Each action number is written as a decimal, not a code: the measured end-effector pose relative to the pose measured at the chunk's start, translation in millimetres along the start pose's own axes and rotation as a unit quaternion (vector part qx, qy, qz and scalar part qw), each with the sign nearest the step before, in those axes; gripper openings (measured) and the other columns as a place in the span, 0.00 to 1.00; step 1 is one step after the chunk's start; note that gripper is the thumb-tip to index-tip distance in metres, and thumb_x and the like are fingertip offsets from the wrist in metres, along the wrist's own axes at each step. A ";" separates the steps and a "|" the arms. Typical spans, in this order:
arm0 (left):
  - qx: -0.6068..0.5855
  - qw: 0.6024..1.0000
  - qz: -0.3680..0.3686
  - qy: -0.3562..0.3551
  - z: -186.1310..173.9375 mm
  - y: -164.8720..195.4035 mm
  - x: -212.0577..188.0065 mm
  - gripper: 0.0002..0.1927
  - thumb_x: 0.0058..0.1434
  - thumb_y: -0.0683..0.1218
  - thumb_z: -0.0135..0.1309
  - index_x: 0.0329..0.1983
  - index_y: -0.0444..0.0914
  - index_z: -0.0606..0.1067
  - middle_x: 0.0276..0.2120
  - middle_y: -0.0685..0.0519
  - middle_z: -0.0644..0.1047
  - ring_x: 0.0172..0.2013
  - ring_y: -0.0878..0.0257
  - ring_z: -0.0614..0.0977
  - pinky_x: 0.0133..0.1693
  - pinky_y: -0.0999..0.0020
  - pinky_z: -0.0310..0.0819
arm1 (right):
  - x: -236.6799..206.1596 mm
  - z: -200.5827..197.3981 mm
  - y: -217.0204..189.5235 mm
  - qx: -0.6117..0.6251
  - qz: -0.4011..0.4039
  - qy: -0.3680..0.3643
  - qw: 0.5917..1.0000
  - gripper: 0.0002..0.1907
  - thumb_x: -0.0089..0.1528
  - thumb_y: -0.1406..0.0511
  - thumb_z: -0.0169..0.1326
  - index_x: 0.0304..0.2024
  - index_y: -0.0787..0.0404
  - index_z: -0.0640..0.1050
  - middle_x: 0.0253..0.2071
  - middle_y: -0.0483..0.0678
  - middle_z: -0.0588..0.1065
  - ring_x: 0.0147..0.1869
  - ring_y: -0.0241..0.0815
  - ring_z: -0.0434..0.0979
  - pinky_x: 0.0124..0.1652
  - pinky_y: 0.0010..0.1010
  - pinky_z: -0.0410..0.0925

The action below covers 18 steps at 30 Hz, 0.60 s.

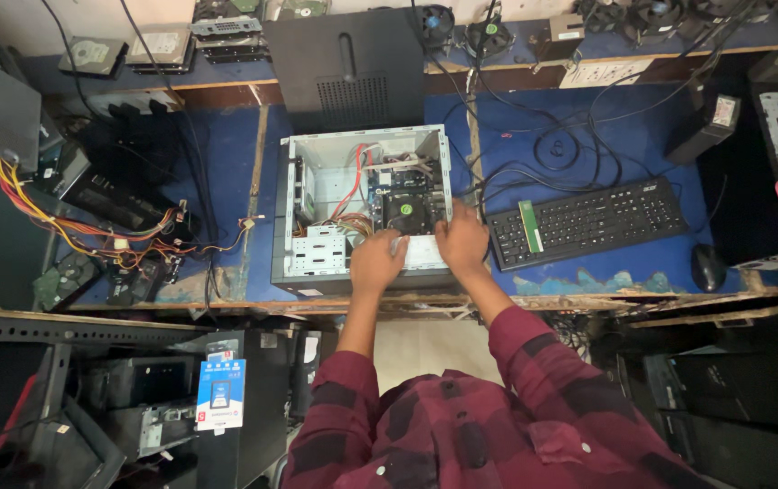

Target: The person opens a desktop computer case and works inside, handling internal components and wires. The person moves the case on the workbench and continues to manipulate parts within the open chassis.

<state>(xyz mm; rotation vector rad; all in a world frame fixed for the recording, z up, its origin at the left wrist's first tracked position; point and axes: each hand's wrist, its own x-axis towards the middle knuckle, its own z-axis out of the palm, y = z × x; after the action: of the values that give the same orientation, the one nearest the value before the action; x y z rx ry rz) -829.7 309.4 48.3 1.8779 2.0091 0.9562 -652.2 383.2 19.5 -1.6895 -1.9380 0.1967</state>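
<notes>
Blue-topped workbench (588, 136) holds an opened desktop case (364, 210) lying on its side so its inside faces up; a person's left hand (376, 262) and right hand (461, 240) reach into its 6 o'clock edge, fingers curled on a pale part (400, 246), grip unclear; black keyboard (588, 220) lies at 3 o'clock

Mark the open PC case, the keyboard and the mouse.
open PC case (307, 195): head view, on the bare metal drive bay at its left side.
keyboard (602, 217): head view, middle of the black key field.
mouse (707, 267): head view, top of its black shell.
</notes>
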 end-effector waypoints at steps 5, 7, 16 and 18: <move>0.000 1.000 0.009 0.003 -0.3 -0.5 0.1 0.17 0.64 0.57 0.54 0.41 0.38 0.81 0.38 0.44 0.82 0.39 0.44 0.83 0.40 0.50 0.76 | -0.1 -0.2 0.1 0.014 0.006 0.009 1.000 0.26 0.57 0.59 0.57 0.57 0.58 0.75 0.46 0.57 0.78 0.48 0.58 0.79 0.45 0.53 0.70; -0.003 1.000 0.008 0.004 -0.6 -0.6 -0.2 0.18 0.64 0.56 0.54 0.41 0.38 0.81 0.39 0.44 0.82 0.39 0.44 0.83 0.40 0.50 0.76 | -1.0 -1.4 -0.2 0.029 0.002 0.012 0.999 0.25 0.58 0.59 0.56 0.57 0.57 0.75 0.46 0.56 0.78 0.49 0.58 0.80 0.45 0.52 0.70; -0.004 1.000 -0.001 -0.004 0.5 1.6 1.2 0.17 0.64 0.57 0.54 0.41 0.39 0.81 0.39 0.43 0.82 0.39 0.44 0.83 0.39 0.50 0.76 | 0.6 -7.6 -5.0 0.015 0.025 0.001 1.000 0.22 0.60 0.58 0.56 0.56 0.58 0.75 0.49 0.55 0.78 0.50 0.57 0.79 0.46 0.53 0.69; -0.005 1.000 0.004 0.002 -0.6 1.8 0.9 0.17 0.64 0.57 0.54 0.41 0.39 0.81 0.38 0.43 0.82 0.39 0.44 0.83 0.40 0.50 0.76 | 1.2 -9.2 -5.6 0.017 0.032 -0.005 0.999 0.24 0.58 0.59 0.57 0.56 0.57 0.75 0.48 0.55 0.78 0.51 0.57 0.79 0.47 0.53 0.69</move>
<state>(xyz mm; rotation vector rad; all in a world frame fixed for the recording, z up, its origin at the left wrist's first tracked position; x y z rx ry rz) -828.7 310.0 50.1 1.8818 1.9968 0.9709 -652.6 381.0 30.1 -1.7327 -1.8787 0.2606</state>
